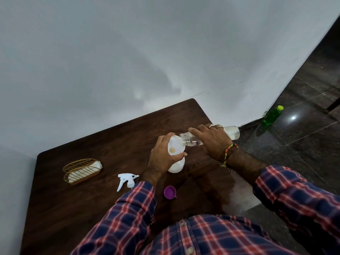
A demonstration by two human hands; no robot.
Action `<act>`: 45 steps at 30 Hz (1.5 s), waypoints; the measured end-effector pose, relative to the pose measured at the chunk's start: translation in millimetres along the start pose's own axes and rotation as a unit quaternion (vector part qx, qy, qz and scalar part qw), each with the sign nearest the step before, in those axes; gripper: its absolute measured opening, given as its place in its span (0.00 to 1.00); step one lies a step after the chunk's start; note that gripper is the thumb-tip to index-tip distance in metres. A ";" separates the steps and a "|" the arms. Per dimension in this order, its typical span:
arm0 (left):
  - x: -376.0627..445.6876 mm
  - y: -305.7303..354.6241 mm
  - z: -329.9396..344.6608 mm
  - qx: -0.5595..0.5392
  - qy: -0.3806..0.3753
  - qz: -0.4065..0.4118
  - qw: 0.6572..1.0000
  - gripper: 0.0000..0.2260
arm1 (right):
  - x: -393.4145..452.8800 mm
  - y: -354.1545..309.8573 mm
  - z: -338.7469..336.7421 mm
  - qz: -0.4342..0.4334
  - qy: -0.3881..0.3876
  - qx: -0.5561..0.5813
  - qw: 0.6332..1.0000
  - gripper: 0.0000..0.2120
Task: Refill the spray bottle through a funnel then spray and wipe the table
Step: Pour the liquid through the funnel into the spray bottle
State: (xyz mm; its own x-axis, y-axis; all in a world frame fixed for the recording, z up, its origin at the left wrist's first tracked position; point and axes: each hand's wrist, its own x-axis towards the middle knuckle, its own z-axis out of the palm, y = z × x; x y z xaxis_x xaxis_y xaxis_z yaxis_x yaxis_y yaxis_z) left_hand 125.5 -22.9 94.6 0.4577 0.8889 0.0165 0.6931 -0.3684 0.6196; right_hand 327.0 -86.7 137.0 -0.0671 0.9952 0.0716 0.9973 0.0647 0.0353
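Purple cap (pixel 170 193) on the table (pixel 73 208), nearest, below the left fingers. White spray head (pixel 126 180) lying left of the cap. Left hand (pixel 161 153) curled round the white funnel (pixel 175 147), thumb on the near rim; funnel seated in the white spray bottle (pixel 176 165) standing beneath. Right hand (pixel 211 139) gripping a clear bottle (pixel 193 139) tipped sideways, mouth at the funnel's far rim, index finger extended along the neck. Pale liquid pooled in the funnel. Gold wire holder (pixel 81 170) with white napkins, well left of the fingers. Green bottle (pixel 272 115) on the floor, far right.
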 end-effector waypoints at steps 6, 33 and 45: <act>1.0 -0.3 0.4 0.001 0.002 -0.001 1.000 0.37 | 0.1 -0.3 -3.0 0.000 -0.004 -0.004 1.000 0.31; -0.9 2.8 -1.5 0.000 -0.003 -0.005 1.000 0.36 | 0.5 0.1 -5.4 0.001 -0.022 -0.001 1.000 0.31; -1.7 2.1 -2.4 -0.005 0.003 -0.006 1.000 0.36 | 0.9 -1.4 -7.1 0.003 -0.028 0.001 1.000 0.31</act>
State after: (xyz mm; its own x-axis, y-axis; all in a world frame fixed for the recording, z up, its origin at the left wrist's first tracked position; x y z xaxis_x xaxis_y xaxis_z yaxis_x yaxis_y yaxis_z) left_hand 124.9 -24.5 97.8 0.4462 0.8949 0.0133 0.6927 -0.3547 0.6279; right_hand 325.3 -86.5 144.1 -0.0588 0.9981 0.0163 0.9978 0.0583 0.0326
